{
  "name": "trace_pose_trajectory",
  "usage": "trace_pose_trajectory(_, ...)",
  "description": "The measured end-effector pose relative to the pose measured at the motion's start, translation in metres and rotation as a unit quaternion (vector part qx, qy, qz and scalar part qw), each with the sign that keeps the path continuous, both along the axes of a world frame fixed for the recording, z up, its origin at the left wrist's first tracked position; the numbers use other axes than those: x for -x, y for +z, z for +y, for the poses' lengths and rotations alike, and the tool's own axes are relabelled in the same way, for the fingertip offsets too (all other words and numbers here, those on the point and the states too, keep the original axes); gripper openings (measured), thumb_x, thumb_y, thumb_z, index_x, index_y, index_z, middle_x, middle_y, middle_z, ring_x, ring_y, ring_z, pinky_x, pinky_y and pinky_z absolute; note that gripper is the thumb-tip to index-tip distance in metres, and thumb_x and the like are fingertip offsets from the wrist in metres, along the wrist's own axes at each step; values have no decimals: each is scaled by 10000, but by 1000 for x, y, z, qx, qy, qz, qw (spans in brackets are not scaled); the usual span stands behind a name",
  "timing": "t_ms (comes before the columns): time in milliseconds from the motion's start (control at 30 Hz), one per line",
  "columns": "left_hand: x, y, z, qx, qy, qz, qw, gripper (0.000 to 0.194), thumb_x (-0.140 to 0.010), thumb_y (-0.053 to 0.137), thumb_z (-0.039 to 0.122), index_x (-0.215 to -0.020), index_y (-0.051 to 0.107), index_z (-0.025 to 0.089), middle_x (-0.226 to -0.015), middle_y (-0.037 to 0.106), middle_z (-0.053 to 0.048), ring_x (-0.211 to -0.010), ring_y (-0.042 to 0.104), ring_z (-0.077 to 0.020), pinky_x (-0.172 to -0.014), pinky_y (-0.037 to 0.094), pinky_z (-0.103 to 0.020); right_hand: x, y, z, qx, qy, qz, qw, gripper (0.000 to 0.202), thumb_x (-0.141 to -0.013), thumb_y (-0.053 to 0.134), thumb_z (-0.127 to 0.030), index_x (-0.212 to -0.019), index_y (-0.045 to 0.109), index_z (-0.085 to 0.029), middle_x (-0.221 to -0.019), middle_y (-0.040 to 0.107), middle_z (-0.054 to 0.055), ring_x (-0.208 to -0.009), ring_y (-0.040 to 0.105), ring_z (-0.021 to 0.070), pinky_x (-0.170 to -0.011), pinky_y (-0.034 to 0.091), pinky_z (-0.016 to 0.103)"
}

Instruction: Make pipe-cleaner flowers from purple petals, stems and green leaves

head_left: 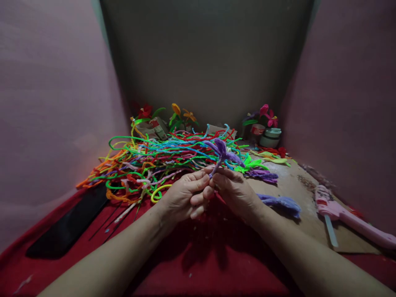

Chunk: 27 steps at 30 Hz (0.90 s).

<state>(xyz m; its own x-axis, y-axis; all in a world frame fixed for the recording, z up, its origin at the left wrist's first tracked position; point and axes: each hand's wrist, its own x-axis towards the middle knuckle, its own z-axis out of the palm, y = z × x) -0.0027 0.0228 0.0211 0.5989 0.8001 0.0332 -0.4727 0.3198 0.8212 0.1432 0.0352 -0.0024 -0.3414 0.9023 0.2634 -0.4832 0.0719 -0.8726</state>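
A purple pipe-cleaner flower (221, 152) stands up out of my fingers in the middle of the head view, its petals spread at the top. My left hand (188, 193) pinches the flower's lower stem between thumb and fingers. On the other side of that stem, my right hand (233, 189) also has its fingertips closed, touching the left ones. The lowest end of the stem is hidden among the fingers. Right behind the hands lies a big heap of coloured pipe cleaners (167, 152).
A brown board (287, 181) on the right bears purple petals (262, 175), a blue-violet bundle (281, 204) and a pink glue gun (343, 214). A flat black object (68, 225) lies left on the red cloth (185, 264). Finished flowers (176, 110) and a pale jar (270, 137) stand behind.
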Motion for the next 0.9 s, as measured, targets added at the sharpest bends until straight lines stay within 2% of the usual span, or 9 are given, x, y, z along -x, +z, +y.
trace_pose_trajectory(100, 2, 1, -1, -2, -12, -5, 1000, 107, -830, 520, 198, -908, 565, 140, -523, 483, 61, -270, 185, 12, -231, 344, -103, 0, 5, -2, 0, 15, 5, 1000, 263, -677, 708, -314, -922, 701, -219, -677, 619, 4, -654, 541, 145, -684, 424, 306)
trace_pose_trajectory(267, 2, 1, -1, -1, -13, 28, 1000, 128, -816, 539, 247, -781, 556, 125, -505, 456, 64, -256, 190, 10, -214, 321, -122, 2, 8, -4, -7, 10, 25, 1000, 156, -680, 703, -278, -820, 717, -210, -726, 628, 8, -606, 492, 112, -654, 403, 274)
trace_pose_trajectory(400, -2, 4, -1, -56, 38, 110, 992, 216, -827, 516, 318, -741, 567, 126, -499, 471, 51, -271, 302, -19, -264, 360, -163, 3, 4, -2, 23, -7, 39, 999, 158, -704, 681, -254, -850, 709, -199, -645, 619, -3, -548, 473, 102, -574, 374, 255)
trace_pose_trajectory(467, -3, 5, -3, -130, 103, 190, 968, 210, -814, 532, 321, -746, 591, 131, -562, 534, 20, -335, 412, -48, -334, 399, -185, 4, 2, 0, 32, -26, 49, 998, 147, -704, 681, -243, -837, 710, -188, -628, 612, -9, -533, 467, 95, -559, 367, 249)
trace_pose_trajectory(500, -4, 5, -4, -178, 145, 239, 943, 180, -796, 557, 307, -765, 610, 138, -595, 559, 9, -377, 451, -61, -376, 412, -192, 4, 1, 0, 35, -38, 54, 997, 139, -702, 681, -240, -827, 711, -184, -636, 614, -9, -541, 470, 95, -565, 370, 249)
trace_pose_trajectory(633, -5, -2, -6, -386, 303, 376, 786, 150, -741, 622, 222, -879, 673, 194, -726, 629, -22, -621, 554, -120, -652, 452, -230, 7, -1, -1, 41, -61, 65, 995, 131, -694, 686, -216, -821, 713, -198, -727, 645, -1, -635, 507, 112, -606, 384, 252)
trace_pose_trajectory(700, -4, -6, -5, -446, 329, 384, 738, 170, -761, 592, 200, -904, 681, 216, -795, 643, -36, -729, 569, -141, -749, 424, -239, 9, -1, -3, 35, -69, 53, 996, 122, -685, 693, -221, -804, 716, -207, -702, 639, -12, -594, 481, 102, -582, 369, 251)
trace_pose_trajectory(800, -3, -8, -4, -452, 339, 383, 731, 151, -778, 561, 192, -854, 689, 220, -709, 616, -20, -660, 547, -129, -699, 409, -222, 10, 1, -6, 17, -99, 17, 995, 102, -672, 706, -231, -771, 717, -212, -583, 575, -40, -507, 403, 85, -563, 350, 256)
trace_pose_trajectory(900, -5, -3, -6, -379, 338, 378, 774, 120, -783, 558, 227, -740, 664, 192, -544, 520, 24, -504, 461, -92, -552, 379, -198, 9, 3, -8, 1, -99, -11, 995, 128, -696, 689, -245, -816, 714, -208, -566, 540, -44, -525, 410, 91, -581, 355, 258)
